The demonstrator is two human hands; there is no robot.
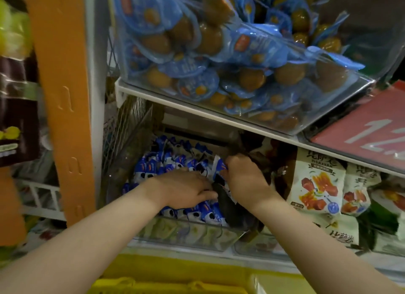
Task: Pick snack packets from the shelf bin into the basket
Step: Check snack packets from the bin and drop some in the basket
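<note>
1. Basket: yellow, nearest the camera, below and behind both grips. Only its rim shows at the bottom edge.

2. Shelf bin: clear plastic. Its front wall stands just below the two wrists.

3. Left grip: palm down, resting on top of the snack packets inside the bin, with the thumb pointing toward the right grip. The fingertips are sunk among the packets, so whether they have hold of one cannot be told.

4. Right grip: just beside the left grip, at the right end of the bin. The fingers are curled closed and pinch a blue-and-white packet, raised slightly above the pile.

5. Snack packets: blue and white, piled in the bin under, left of and beyond the left grip.

6. Dark wrapper: lies between the two grips and under the right wrist. What it is cannot be told.

7. Cream pouches with red pictures: right of the right grip, on the same shelf level.

8. Orange post: upright, well left of the left grip.

9. Upper bin: clear, above and beyond both grips, filled with blue egg packs.

10. Red sign: above the right grip, right of the upper bin.
</note>
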